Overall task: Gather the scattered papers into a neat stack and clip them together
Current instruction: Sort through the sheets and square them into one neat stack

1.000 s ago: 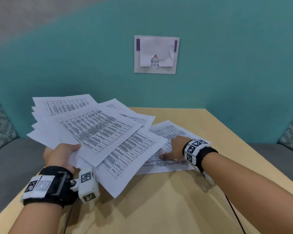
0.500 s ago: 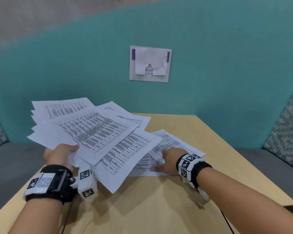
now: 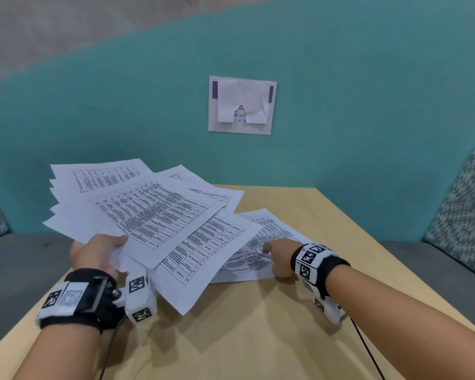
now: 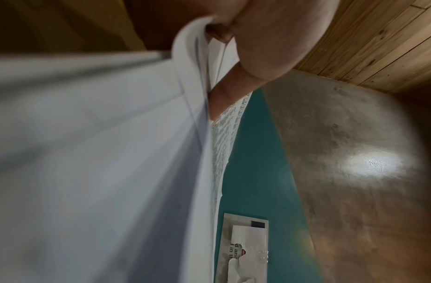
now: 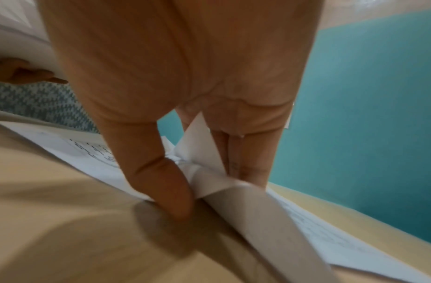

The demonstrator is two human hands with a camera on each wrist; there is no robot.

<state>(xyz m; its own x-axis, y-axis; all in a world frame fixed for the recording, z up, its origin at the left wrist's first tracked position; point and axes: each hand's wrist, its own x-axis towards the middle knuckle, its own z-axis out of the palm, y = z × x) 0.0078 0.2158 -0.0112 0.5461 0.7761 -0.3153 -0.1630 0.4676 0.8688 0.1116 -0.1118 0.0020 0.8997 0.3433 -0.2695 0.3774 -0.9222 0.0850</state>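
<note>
My left hand (image 3: 98, 253) holds a fanned bundle of several printed sheets (image 3: 148, 212) above the table's left side, thumb on top; the left wrist view shows the thumb (image 4: 236, 95) pressing the bundle's edge (image 4: 190, 76). On the table, one or more printed sheets (image 3: 269, 237) lie partly under the bundle. My right hand (image 3: 279, 260) pinches the near edge of the top table sheet; in the right wrist view the thumb (image 5: 166, 181) and fingers (image 5: 246, 162) squeeze a lifted fold of paper (image 5: 204, 168). No clip is in view.
The light wooden table (image 3: 258, 325) stands against a teal wall with a taped paper notice (image 3: 242, 105). Grey bench seats with patterned cushions (image 3: 461, 215) flank the table on both sides. Cables run from both wrist cameras along the table.
My right hand has slid nearer and to the left over the table sheet and now pinches its edge up. The left hand keeps holding the bundle in much the same place.
</note>
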